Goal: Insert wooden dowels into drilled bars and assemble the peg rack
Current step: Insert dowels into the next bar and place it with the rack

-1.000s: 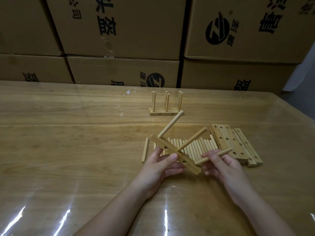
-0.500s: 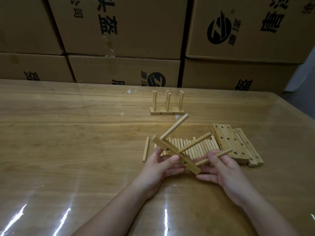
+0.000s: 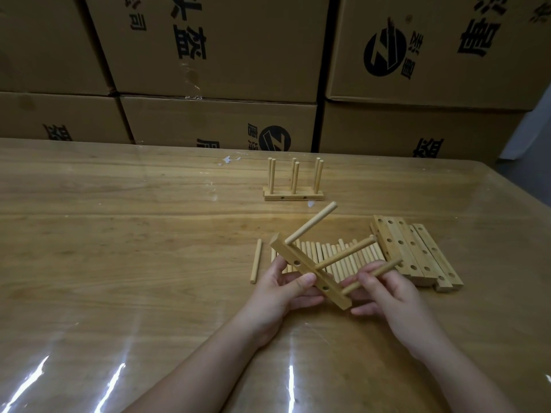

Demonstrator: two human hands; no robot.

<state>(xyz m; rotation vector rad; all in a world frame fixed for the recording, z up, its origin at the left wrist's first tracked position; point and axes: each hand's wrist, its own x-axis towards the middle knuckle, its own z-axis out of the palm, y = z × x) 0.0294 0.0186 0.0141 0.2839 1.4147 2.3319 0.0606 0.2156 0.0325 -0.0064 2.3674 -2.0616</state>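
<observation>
My left hand [image 3: 281,289] grips a drilled wooden bar [image 3: 310,272], held tilted above the table. Two dowels stand out of the bar, an upper dowel [image 3: 311,223] and a middle dowel [image 3: 346,254]. My right hand [image 3: 387,293] pinches a third dowel [image 3: 372,275] whose lower end sits at the bar's lowest hole. Behind the hands lies a row of loose dowels [image 3: 337,257]. A stack of drilled bars [image 3: 417,251] lies to the right. A finished peg rack [image 3: 293,186] stands farther back.
One stray dowel [image 3: 256,260] lies left of the row. The wooden table [image 3: 119,234] is covered with a shiny clear sheet. Stacked cardboard boxes [image 3: 214,55] form a wall along the far edge.
The bar and the third dowel have shifted slightly nearer to me, and the dowel's lower end now meets the bar's lowest hole. Both hands keep their hold.
</observation>
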